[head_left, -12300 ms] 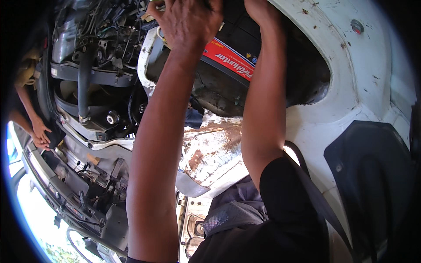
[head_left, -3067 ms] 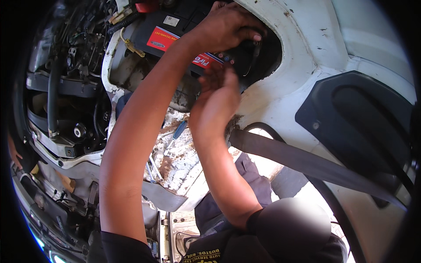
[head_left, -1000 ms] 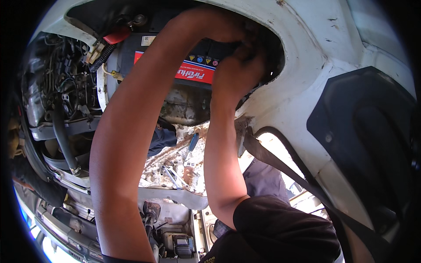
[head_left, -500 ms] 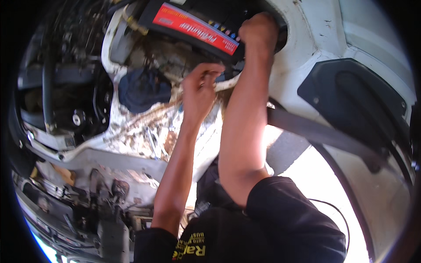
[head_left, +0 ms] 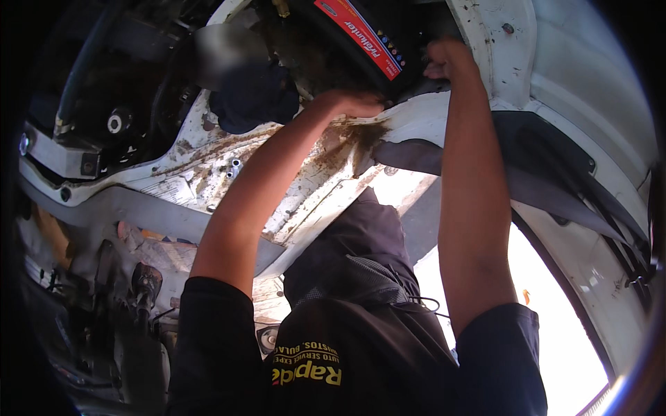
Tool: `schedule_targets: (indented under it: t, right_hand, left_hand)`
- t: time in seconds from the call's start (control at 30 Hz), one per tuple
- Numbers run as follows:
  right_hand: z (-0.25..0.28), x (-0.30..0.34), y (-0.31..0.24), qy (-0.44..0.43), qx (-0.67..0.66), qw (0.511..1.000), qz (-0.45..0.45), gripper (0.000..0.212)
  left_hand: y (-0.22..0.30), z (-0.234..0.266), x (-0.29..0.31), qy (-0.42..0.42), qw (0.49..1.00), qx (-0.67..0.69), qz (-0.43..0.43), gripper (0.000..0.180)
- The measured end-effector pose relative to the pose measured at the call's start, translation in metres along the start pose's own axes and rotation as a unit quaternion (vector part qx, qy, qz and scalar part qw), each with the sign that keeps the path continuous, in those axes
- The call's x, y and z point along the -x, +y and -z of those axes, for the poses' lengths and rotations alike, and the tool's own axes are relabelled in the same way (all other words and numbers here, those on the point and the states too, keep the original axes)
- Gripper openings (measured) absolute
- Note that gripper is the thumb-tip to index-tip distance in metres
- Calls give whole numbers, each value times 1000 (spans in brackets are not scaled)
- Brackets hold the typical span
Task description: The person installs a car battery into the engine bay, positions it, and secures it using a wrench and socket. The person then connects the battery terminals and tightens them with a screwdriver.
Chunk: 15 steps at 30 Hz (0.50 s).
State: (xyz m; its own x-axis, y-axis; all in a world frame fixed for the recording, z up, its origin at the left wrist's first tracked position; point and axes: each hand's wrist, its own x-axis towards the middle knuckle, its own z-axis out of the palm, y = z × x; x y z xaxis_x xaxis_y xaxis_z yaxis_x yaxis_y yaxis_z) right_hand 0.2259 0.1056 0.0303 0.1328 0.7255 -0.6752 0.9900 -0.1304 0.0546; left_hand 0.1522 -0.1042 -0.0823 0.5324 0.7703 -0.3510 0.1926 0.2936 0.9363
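A black car battery [head_left: 331, 40] with a red label lies tilted in a dark recess of the vehicle body, at the top of the head view. My left hand [head_left: 357, 104] reaches to the battery's near lower edge, its fingers stretched to the right and the tips partly in shadow. Beyond the battery's right end is my right hand [head_left: 447, 59], fingers bent inward and a small gap from the casing. Shadow hides whatever may lie between those fingers. A dark blue cloth or cap [head_left: 255, 98] rests left of my left forearm.
Two small metal sockets or nuts [head_left: 234, 167] lie on the dirty white body panel [head_left: 173, 187]. A grey plastic trim strip [head_left: 409, 154] crosses under my right forearm. Black moulded trim [head_left: 548, 139] is at right, and dark mechanical parts [head_left: 114, 128] fill the left.
My left hand has gone from loosely curled to stretched along the battery's near edge. My right hand has come off the battery's right end to beside it. The whole view has shifted.
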Motion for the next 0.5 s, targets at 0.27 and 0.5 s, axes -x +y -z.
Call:
schedule_targets:
  t: [0.27,0.5]
  right_hand:
    - [-3,13,32,16,-49,997,55,28]
    - [-7,14,30,27,-72,996,37,31]
  left_hand:
    - [23,18,7,-67,993,-97,6,72]
    - [-4,-1,0,-32,997,-49,-45,76]
